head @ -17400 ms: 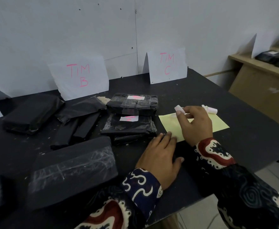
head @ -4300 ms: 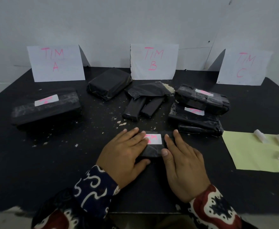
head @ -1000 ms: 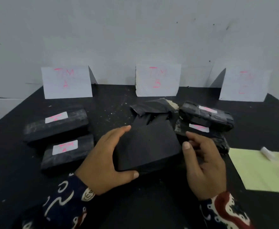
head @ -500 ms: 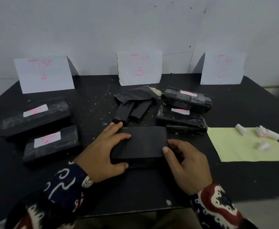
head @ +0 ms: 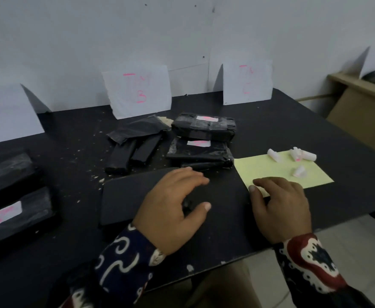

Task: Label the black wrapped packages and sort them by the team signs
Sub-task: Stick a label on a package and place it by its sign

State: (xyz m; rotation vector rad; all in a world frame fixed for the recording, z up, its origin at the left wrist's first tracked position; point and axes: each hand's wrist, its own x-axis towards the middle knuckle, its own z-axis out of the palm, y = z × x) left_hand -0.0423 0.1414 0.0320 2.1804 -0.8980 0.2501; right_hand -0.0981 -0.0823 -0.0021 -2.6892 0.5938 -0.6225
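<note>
Clerk: Two hands logged. Left hand (head: 171, 203), fingers spread and relaxed, rests flat on the unlabelled package (head: 124, 198), which lies at table centre. Right hand (head: 280, 205), loosely curled and holding nothing, touches the near edge of the yellow sheet (head: 271, 170) at 3 o'clock of that package.

Checker: Stock on the sheet?

Clerk: Rolled labels (head: 302, 155), several, at its far end, at 1 o'clock from the right hand. Not yet picked up.

Checker: Sorted items?

Clerk: Labelled packages (head: 202, 127), two stacked, at 12 o'clock of the left hand, between the TIM B sign (head: 137, 92) and the TIM C sign (head: 247, 82). Two further labelled packages (head: 11, 210) at 9 o'clock, below a sign cut off at the frame edge. Loose black wrap and slim bars (head: 133, 145) lie in front of the TIM B sign.

Checker: Risks?

Clerk: Judged three. A curled label may stick to the fingers or to itself when unrolled. The smooth package may slide if the left hand lifts while the label is pressed on. The stack sits between two signs, so the next package could be filed under the wrong team.
</note>
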